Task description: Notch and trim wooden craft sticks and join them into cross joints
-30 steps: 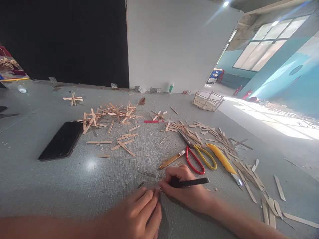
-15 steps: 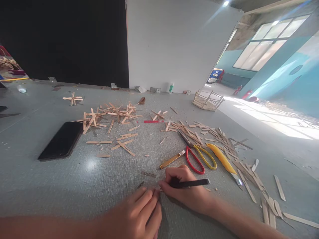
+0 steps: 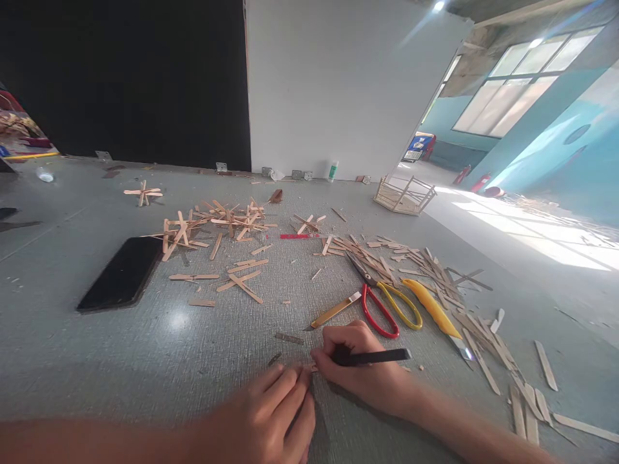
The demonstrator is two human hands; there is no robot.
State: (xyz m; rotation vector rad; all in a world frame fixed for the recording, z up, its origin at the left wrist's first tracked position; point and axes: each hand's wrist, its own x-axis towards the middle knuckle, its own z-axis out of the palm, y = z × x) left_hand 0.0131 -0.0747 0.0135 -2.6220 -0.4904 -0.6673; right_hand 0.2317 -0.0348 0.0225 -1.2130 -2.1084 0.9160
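My right hand [image 3: 360, 361] grips a slim black pen [image 3: 380, 356] in a writing hold; its tip is hidden by my fingers. Close beside it, my left hand [image 3: 278, 409] is closed, its fingertips pressing a small piece of wooden stick [image 3: 314, 368] to the table. Most of that piece is covered. Just beyond my hands lie a thin metal strip [image 3: 289, 338], a yellow cutter knife [image 3: 335, 311] and scissors [image 3: 380, 311] with one red and one yellow handle. A larger yellow-handled knife [image 3: 432, 312] rests to their right.
Loose wooden sticks [image 3: 503, 348] spread over the right side, with more piled sticks [image 3: 236, 216] further back. A black phone [image 3: 120, 274] lies at left. A small stick frame [image 3: 405, 195] and a green-and-white bottle [image 3: 333, 171] stand near the white panel [image 3: 333, 84].
Both hands stay almost in place, the right hand and pen shifting very slightly to the right. A bit more of the small wooden piece shows between my hands.
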